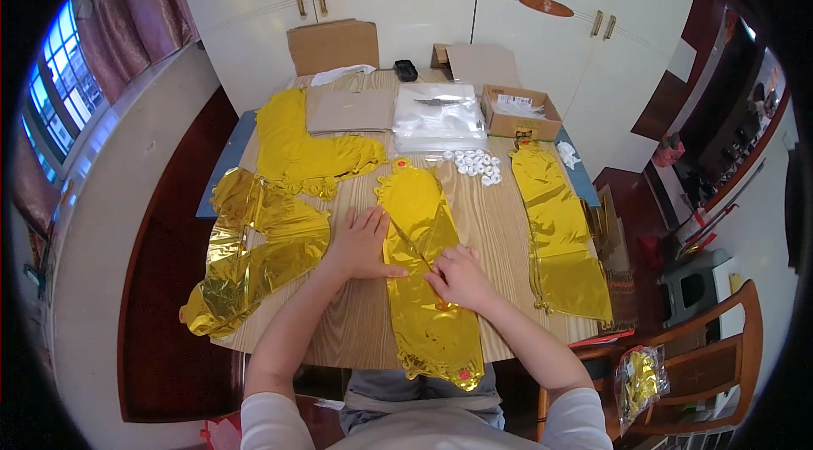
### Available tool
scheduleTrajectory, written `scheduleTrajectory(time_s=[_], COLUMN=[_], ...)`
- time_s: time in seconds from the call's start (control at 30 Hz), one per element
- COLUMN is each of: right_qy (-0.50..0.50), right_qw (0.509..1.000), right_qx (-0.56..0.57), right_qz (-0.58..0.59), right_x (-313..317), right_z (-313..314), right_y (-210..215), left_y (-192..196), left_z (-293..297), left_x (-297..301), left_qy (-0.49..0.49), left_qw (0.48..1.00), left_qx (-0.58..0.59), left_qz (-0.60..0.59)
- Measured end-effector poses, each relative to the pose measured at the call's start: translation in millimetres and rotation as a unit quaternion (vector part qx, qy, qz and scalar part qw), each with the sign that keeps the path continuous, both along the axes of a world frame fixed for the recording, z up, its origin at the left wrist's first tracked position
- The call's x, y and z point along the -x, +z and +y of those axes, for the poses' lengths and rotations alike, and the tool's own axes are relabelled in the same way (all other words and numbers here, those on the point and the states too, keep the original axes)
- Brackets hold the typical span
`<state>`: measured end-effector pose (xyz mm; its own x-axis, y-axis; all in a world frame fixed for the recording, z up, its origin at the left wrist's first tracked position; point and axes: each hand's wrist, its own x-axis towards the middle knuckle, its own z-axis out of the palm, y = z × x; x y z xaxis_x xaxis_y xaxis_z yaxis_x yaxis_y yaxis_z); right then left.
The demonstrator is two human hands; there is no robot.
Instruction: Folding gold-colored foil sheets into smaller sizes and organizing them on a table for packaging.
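Observation:
A flat, uninflated gold foil balloon (440, 336) with scalloped ends and small red spots lies lengthwise in front of me, one part folded over in a slanting crease. My left hand (362, 245) rests flat at its left edge, fingers spread, with the thumb on the foil. On the right side, my right hand (461, 278) is curled, its fingers closed on the foil at the fold. Another crinkled gold foil balloon (271, 251) lies to the left of my left hand. Further gold foil pieces lie at the far left (296, 145) and on the right (559, 230).
Clear plastic bags (436, 124) are stacked at the back beside cardboard sheets (350, 111). Several small white rolled pieces (476, 164) sit before an open cardboard box (521, 115). A wooden chair (711, 357) at the right bears a bagged gold item (641, 382).

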<state>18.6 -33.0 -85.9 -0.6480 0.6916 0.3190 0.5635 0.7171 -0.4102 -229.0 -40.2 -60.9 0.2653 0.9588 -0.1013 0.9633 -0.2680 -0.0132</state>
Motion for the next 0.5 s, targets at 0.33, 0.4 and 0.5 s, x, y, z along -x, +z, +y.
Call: scheduleTrajectory(time_s=[0.33, 0.4, 0.5], right_qy=[-0.019, -0.016, -0.015], right_qw=[1.000, 0.999, 0.999], right_qx=[-0.009, -0.016, -0.021], right_qz=[0.019, 0.025, 0.024], right_x=[1, 2, 2], right_z=[2, 1, 2], right_y=[-4, -7, -6], left_y=[-6, -8, -10], left_z=[7, 3, -1], left_x=[-3, -5, -7], left_qy=[0.025, 0.027, 0.019], left_qw=[0.998, 0.998, 0.998], left_qx=[-0.056, -0.060, -0.054], left_qz=[0.019, 0.017, 0.006])
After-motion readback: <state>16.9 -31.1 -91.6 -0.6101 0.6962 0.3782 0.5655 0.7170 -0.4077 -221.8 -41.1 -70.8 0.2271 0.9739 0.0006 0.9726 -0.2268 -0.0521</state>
